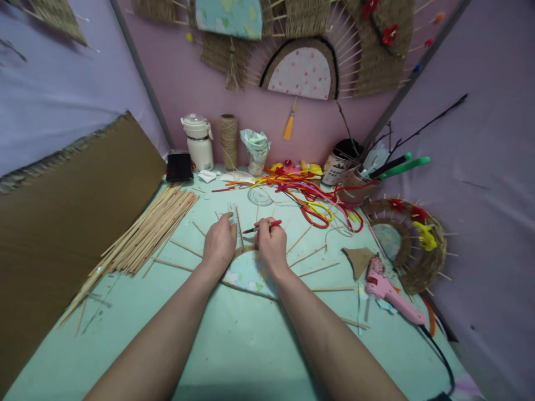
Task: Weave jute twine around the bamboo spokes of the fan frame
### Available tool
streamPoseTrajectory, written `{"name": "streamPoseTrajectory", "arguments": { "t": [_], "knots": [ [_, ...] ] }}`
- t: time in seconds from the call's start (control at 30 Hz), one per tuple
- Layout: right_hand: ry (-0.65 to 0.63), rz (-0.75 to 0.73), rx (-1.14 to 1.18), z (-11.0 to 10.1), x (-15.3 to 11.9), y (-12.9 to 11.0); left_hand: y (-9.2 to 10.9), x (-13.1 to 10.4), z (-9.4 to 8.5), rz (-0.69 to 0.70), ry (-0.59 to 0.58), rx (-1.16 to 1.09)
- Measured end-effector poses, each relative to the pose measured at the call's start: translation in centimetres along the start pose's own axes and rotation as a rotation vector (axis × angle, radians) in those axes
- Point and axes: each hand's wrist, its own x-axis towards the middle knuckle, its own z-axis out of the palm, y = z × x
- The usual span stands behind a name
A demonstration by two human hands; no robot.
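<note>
My left hand [219, 245] is closed on a clear ruler [232, 214], which stands out beyond the fingers alongside a thin wooden stick [239, 225]. In my right hand [272, 245] is a red pen [275, 223], its tip pointing left near that stick. Beneath both hands lies a half-round panel [246, 274] covered in pale blue patterned cloth, with a brown rim at its curved edge. Several wooden sticks [311, 269] fan out from it across the table. My wrists and forearms hide parts of the panel.
A bundle of sticks [154, 228] lies left beside a cardboard sheet [83, 223]. Scissors [314, 216], colourful pipe cleaners [288, 181] and a protractor [259, 196] sit behind. A pink glue gun [393, 295] with its cord and a woven half-round piece [412, 245] are at right.
</note>
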Motion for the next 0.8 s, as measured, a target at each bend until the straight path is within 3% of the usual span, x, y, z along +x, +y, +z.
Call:
{"name": "streamPoseTrajectory", "arguments": {
  "t": [0.8],
  "knots": [
    [-0.010, 0.001, -0.007, -0.02, -0.01, 0.03, 0.05, 0.00, 0.05, -0.011, -0.014, -0.007]
  ]
}}
